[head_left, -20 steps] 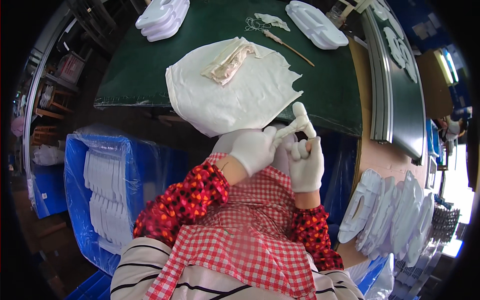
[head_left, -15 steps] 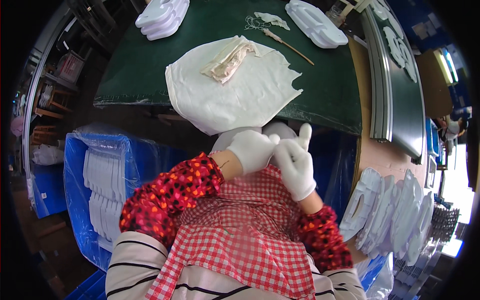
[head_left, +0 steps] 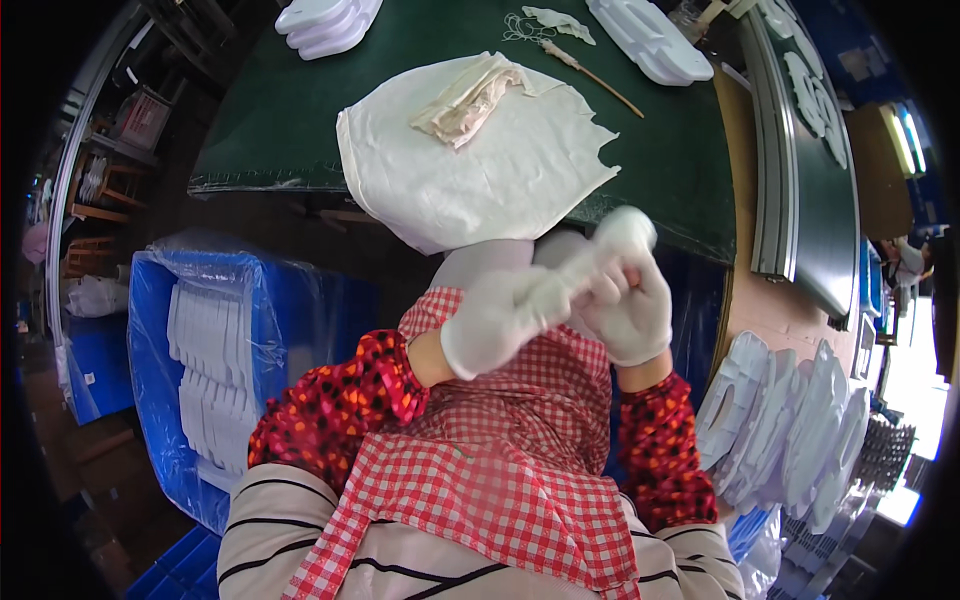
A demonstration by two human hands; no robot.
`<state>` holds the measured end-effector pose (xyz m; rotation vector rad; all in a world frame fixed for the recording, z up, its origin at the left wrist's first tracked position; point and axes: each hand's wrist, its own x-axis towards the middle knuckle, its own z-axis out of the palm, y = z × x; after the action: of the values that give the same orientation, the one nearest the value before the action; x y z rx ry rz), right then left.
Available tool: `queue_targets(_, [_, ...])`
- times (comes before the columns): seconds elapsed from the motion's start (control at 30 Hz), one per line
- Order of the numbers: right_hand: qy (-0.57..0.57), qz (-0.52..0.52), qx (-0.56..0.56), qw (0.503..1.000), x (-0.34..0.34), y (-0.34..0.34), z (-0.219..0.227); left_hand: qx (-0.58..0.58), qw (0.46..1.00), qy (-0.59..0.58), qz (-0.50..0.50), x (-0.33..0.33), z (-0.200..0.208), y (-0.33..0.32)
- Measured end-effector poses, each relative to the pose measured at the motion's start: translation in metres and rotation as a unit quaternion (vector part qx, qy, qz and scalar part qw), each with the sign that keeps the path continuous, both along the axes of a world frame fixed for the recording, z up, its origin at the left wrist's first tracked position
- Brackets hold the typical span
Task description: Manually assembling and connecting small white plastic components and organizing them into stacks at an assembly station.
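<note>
Both of my hands wear white knitted gloves and meet above my lap, before the red-checked apron (head_left: 470, 400). My left hand (head_left: 505, 318) is closed, its blurred fingertips pinching white glove fabric at my right hand. My right hand (head_left: 632, 300) has its fingers curled, and a small skin-coloured spot shows among them. Whether anything lies inside those fingers is hidden. Just beyond the hands, a cream cloth sheet (head_left: 500, 180) with one ragged edge hangs over the front edge of the green table (head_left: 270, 135). A crumpled cream cloth (head_left: 470, 105) rests on top of it.
White plastic panels (head_left: 330, 25) are stacked at the table's far left, and more panels (head_left: 655, 40) at far right. A thin wooden stick (head_left: 610, 85) lies near them. A blue plastic-lined bin (head_left: 150, 370) of white parts stands left; several white panels (head_left: 780, 430) stand right.
My right hand has moved up and right, its raised finger no longer standing out. My left hand has turned, its fingers now reaching across to the right glove. The view has shifted slightly.
</note>
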<state>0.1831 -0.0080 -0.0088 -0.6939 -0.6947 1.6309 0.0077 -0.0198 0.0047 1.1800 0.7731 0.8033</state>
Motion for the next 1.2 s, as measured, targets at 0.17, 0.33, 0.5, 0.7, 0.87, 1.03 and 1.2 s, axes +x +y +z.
queue_targets(0.17, [0.039,0.002,0.009,0.999,-0.019,-0.004,-0.009,-0.157,0.982,-0.090,0.058,0.000,-0.013,0.019])
queue_targets(0.33, [-0.067,0.018,0.065,0.995,-0.005,-0.005,-0.016,-0.081,0.993,-0.024,0.079,-0.003,-0.012,0.029])
queue_targets(0.5, [-0.106,-0.004,0.085,0.991,-0.012,-0.003,-0.002,-0.127,0.984,-0.100,0.075,-0.004,-0.002,0.041])
queue_targets(0.7, [0.035,-0.008,0.111,0.993,-0.013,0.005,-0.002,-0.232,0.959,-0.157,0.031,-0.017,0.007,0.051])
queue_targets(0.87, [-0.018,-0.045,0.072,0.996,-0.022,0.016,0.009,-0.213,0.964,-0.140,0.082,-0.024,0.009,0.065])
queue_targets(1.03, [-0.156,-0.078,-0.063,0.983,-0.037,0.028,0.007,-0.151,0.986,-0.016,0.068,-0.023,0.025,0.066])
queue_targets(1.2, [-0.583,-0.119,0.157,0.788,-0.036,0.029,0.015,0.070,0.995,0.064,0.037,-0.020,0.013,0.069])
